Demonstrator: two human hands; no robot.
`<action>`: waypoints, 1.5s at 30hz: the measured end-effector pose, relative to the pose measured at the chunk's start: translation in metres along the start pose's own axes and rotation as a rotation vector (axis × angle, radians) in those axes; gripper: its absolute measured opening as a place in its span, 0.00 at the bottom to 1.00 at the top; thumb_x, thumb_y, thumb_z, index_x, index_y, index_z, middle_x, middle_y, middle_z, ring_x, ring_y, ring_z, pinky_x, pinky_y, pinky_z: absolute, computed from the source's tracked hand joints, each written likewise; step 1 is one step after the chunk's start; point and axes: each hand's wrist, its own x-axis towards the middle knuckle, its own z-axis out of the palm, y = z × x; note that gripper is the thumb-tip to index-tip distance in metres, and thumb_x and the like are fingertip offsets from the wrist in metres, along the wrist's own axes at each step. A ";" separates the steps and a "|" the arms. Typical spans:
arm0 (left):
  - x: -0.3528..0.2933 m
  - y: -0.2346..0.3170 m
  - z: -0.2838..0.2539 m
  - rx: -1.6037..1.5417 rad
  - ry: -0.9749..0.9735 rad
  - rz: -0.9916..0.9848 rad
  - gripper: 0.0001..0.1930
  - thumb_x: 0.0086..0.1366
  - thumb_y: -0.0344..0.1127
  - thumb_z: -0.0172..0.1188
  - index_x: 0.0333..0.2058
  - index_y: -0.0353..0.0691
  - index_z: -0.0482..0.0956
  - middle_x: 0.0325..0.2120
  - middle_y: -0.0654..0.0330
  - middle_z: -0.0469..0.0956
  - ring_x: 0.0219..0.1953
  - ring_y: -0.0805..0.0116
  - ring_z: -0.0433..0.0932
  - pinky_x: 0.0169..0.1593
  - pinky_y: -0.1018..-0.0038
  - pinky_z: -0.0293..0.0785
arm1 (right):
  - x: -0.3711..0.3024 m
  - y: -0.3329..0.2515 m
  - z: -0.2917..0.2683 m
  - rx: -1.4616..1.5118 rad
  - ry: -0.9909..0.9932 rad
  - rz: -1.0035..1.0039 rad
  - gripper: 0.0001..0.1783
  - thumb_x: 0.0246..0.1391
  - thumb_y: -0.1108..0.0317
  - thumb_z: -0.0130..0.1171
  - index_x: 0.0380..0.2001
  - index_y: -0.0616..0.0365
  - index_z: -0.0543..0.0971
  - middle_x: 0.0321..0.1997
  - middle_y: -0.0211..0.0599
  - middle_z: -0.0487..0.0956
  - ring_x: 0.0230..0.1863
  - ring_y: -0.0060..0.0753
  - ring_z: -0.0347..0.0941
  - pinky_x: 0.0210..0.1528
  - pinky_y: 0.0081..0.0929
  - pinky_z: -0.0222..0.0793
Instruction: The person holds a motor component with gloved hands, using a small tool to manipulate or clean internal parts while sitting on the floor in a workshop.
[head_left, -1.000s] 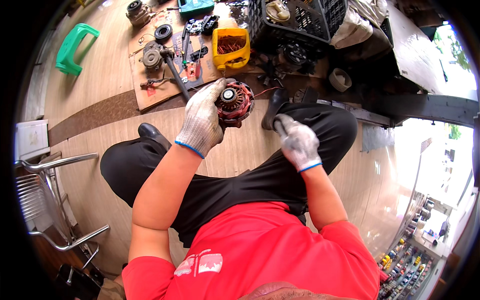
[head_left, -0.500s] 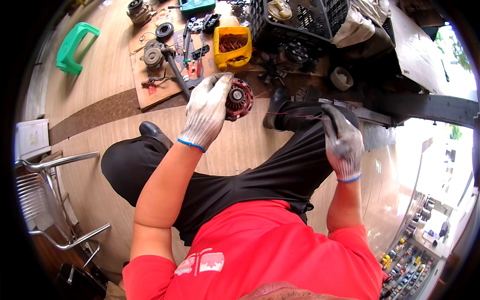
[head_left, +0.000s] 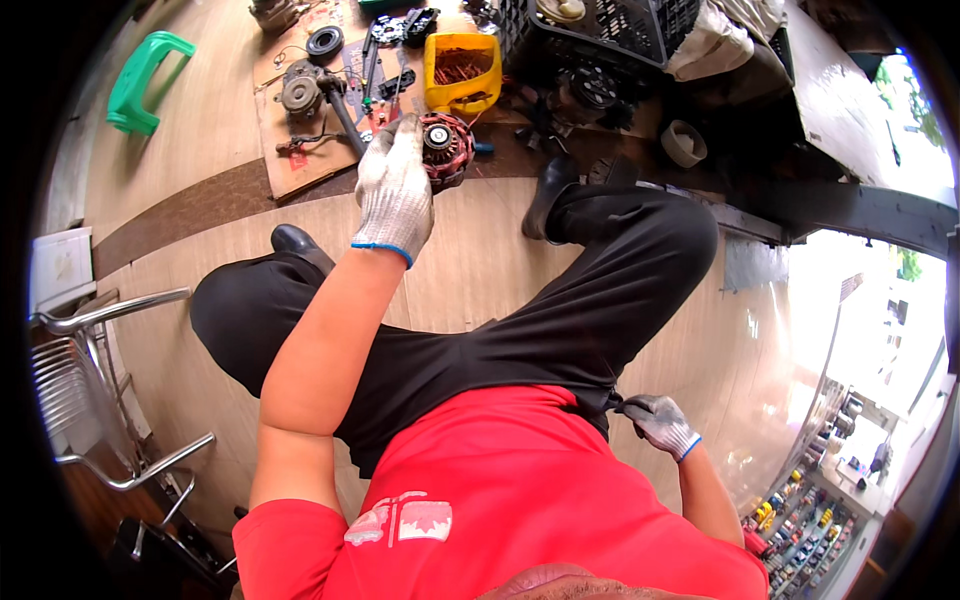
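Note:
My left hand (head_left: 394,180), in a white knit glove with a blue cuff, is closed round the left side of a motor armature (head_left: 445,150). The armature is round, with reddish copper windings and a pale shaft end at its centre. Its far edge sits just in front of a cut-open yellow jug (head_left: 430,75) that holds copper scraps. Low at my right hip, my right hand (head_left: 660,422), in a greyed glove, has its fingers drawn together against the black cloth of my trousers. What those fingers pinch, if anything, is hidden.
Cardboard (head_left: 290,165) beyond my left hand bears a dismantled motor part (head_left: 301,92), a black ring (head_left: 325,41) and tools. A black crate (head_left: 600,45) stands at far right, near a white bowl (head_left: 683,148). A green stool (head_left: 135,85) is far left, a metal chair (head_left: 80,390) nearer.
My right hand has dropped from above my right knee to my hip, and the thin wire stretched toward it no longer shows. My left hand has moved slightly left and away with the armature.

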 end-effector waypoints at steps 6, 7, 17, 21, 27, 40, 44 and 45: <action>-0.012 0.014 0.008 -0.199 -0.095 -0.122 0.16 0.75 0.41 0.53 0.56 0.39 0.70 0.44 0.53 0.81 0.37 0.57 0.86 0.32 0.61 0.87 | -0.050 0.202 0.139 -0.164 -0.231 0.374 0.21 0.64 0.52 0.50 0.52 0.48 0.83 0.56 0.46 0.81 0.54 0.42 0.79 0.57 0.39 0.73; -0.015 0.015 0.009 -0.203 -0.116 -0.140 0.16 0.75 0.41 0.53 0.55 0.39 0.70 0.44 0.53 0.81 0.37 0.56 0.86 0.32 0.61 0.87 | -0.061 0.216 0.165 -0.110 -0.344 0.410 0.23 0.64 0.51 0.51 0.56 0.46 0.80 0.58 0.47 0.79 0.59 0.41 0.76 0.60 0.38 0.70; -0.010 -0.012 -0.015 0.235 -0.267 0.274 0.15 0.76 0.41 0.51 0.54 0.39 0.73 0.44 0.54 0.81 0.38 0.58 0.86 0.33 0.62 0.86 | 0.018 0.129 0.052 -0.213 -0.126 0.414 0.31 0.55 0.62 0.56 0.65 0.46 0.73 0.72 0.45 0.66 0.68 0.45 0.67 0.66 0.35 0.68; -0.009 -0.017 -0.012 0.301 -0.300 0.332 0.15 0.75 0.40 0.52 0.54 0.39 0.73 0.45 0.55 0.81 0.39 0.59 0.85 0.33 0.63 0.86 | 0.035 0.096 -0.032 -0.317 0.528 0.259 0.25 0.60 0.66 0.53 0.61 0.53 0.75 0.54 0.46 0.81 0.53 0.41 0.78 0.54 0.33 0.74; -0.039 0.024 0.006 -0.055 -0.218 -0.108 0.18 0.75 0.41 0.52 0.56 0.36 0.72 0.46 0.53 0.80 0.40 0.59 0.85 0.33 0.62 0.86 | -0.014 -0.124 -0.130 1.000 0.597 -0.559 0.21 0.66 0.70 0.46 0.57 0.72 0.74 0.29 0.41 0.82 0.19 0.22 0.74 0.20 0.15 0.68; -0.043 0.015 -0.001 0.359 -0.333 0.243 0.16 0.71 0.30 0.53 0.54 0.31 0.76 0.47 0.53 0.78 0.48 0.66 0.78 0.53 0.74 0.76 | 0.154 -0.248 -0.097 1.400 -0.236 -0.321 0.19 0.68 0.66 0.53 0.58 0.63 0.73 0.44 0.46 0.83 0.31 0.29 0.81 0.31 0.22 0.78; -0.047 0.019 0.000 0.299 -0.325 0.194 0.19 0.75 0.42 0.54 0.53 0.33 0.77 0.46 0.59 0.79 0.47 0.74 0.76 0.52 0.76 0.74 | 0.147 -0.242 -0.096 1.255 -0.176 -0.228 0.17 0.69 0.63 0.51 0.55 0.60 0.76 0.26 0.30 0.79 0.16 0.18 0.68 0.16 0.18 0.63; -0.047 0.016 -0.002 0.296 -0.338 0.230 0.19 0.75 0.42 0.54 0.53 0.33 0.77 0.46 0.58 0.79 0.47 0.73 0.77 0.51 0.76 0.75 | 0.147 -0.238 -0.094 1.241 -0.174 -0.250 0.16 0.69 0.63 0.51 0.53 0.60 0.77 0.24 0.29 0.77 0.16 0.18 0.66 0.16 0.18 0.61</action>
